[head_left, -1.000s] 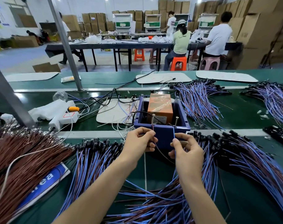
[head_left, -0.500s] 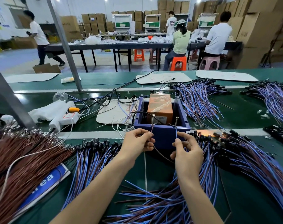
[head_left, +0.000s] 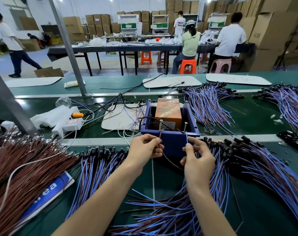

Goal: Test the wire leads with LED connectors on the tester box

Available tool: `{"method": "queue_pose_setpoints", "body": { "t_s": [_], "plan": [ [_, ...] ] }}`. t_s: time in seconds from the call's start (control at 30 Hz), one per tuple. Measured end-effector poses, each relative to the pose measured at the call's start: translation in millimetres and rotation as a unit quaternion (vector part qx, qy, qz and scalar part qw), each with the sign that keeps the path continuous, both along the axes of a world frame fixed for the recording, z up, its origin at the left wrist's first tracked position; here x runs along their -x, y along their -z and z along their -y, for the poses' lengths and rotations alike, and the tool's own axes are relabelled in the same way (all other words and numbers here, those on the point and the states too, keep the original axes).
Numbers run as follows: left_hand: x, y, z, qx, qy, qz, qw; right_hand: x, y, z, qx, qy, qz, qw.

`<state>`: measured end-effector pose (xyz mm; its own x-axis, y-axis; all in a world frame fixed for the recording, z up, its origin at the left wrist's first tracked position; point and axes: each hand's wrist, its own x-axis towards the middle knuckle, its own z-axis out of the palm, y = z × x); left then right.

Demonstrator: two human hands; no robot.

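Note:
The blue tester box (head_left: 172, 142) stands on the green bench in front of me, with an orange block (head_left: 168, 111) inside and two metal screw posts (head_left: 161, 125) on its near rim. My left hand (head_left: 144, 148) pinches a brown wire lead (head_left: 170, 161), its tip held up to the left post. My right hand (head_left: 196, 159) pinches a blue wire lead (head_left: 187, 138) whose tip reaches up to the right post. A lit yellow LED connector (head_left: 220, 142) shows just right of my right hand.
Heaps of blue-and-brown leads with black connectors (head_left: 100, 160) lie left, below and right of the box. A brown wire bundle (head_left: 25, 160) fills the near left. A white power strip (head_left: 71, 124) sits at mid left. People work at tables behind.
Both hands rose slightly toward the box rim, bringing the wire tips up to the two screw posts. A person walks leftward in the background.

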<state>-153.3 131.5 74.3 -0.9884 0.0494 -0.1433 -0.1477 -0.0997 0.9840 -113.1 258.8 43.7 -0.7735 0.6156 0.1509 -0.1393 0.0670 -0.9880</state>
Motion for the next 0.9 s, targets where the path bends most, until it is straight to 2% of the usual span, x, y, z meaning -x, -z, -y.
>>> {"method": "queue_pose_setpoints", "body": {
  "t_s": [0.23, 0.3, 0.33, 0.37, 0.43, 0.47, 0.5, 0.53, 0.6, 0.7, 0.8, 0.9],
  "plan": [
    [-11, -3, 6, 0.012, 0.036, -0.017, 0.999, -1, 0, 0, -0.009, -0.024, 0.014, 1.0],
    [-22, -3, 13, 0.023, 0.096, -0.028, 0.995, -5, -1, -2, -0.01, -0.046, 0.015, 0.999],
    [-29, -3, 19, 0.036, 0.157, -0.036, 0.986, -7, -1, -4, -0.019, -0.078, 0.022, 0.997],
    [-37, -2, 26, 0.07, 0.237, -0.044, 0.968, -10, -1, -6, -0.037, -0.127, 0.039, 0.991],
    [-53, -2, 44, 0.202, 0.405, -0.07, 0.889, -15, -2, -10, -0.105, -0.245, 0.097, 0.959],
    [-60, -1, 53, 0.273, 0.455, -0.087, 0.843, -17, -2, -11, -0.153, -0.294, 0.131, 0.934],
    [-64, 0, 61, 0.332, 0.468, -0.106, 0.813, -18, -3, -10, -0.205, -0.332, 0.163, 0.906],
    [-65, 0, 69, 0.374, 0.448, -0.122, 0.803, -18, -4, -10, -0.253, -0.365, 0.19, 0.875],
    [-62, 2, 82, 0.455, 0.347, -0.141, 0.808, -19, -5, -5, -0.324, -0.43, 0.226, 0.812],
    [-47, 8, 98, 0.611, 0.168, -0.145, 0.76, -20, -5, 5, -0.379, -0.494, 0.25, 0.742],
    [-39, 20, 99, 0.686, 0.135, -0.087, 0.71, -19, -6, 10, -0.399, -0.535, 0.265, 0.696],
    [-40, 29, 91, 0.708, 0.11, -0.086, 0.692, -20, -6, 10, -0.383, -0.559, 0.276, 0.682]
  ]
}}
